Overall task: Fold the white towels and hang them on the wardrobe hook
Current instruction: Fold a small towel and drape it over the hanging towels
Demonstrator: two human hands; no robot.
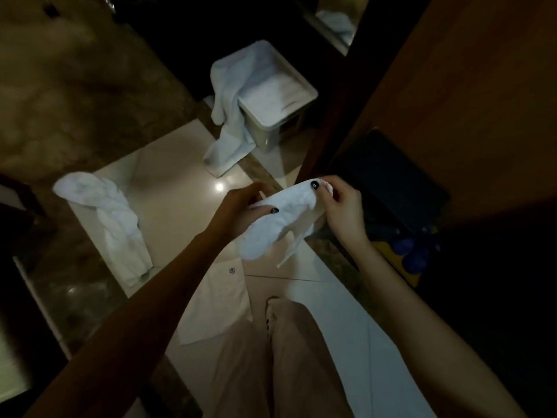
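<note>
A small white towel hangs bunched between my two hands in the middle of the view. My left hand grips its left edge with the thumb on top. Its upper right corner is pinched by my right hand. A crumpled white towel lies on the floor at the left. Another white towel drapes over the side of a white bin and trails onto the floor. A flat white cloth with a small logo lies on the floor under my left forearm.
The wooden wardrobe stands at the right, its dark interior holding a dark mat and blue slippers. The floor is glossy pale tile with dark marble borders. My legs and one foot are below the hands.
</note>
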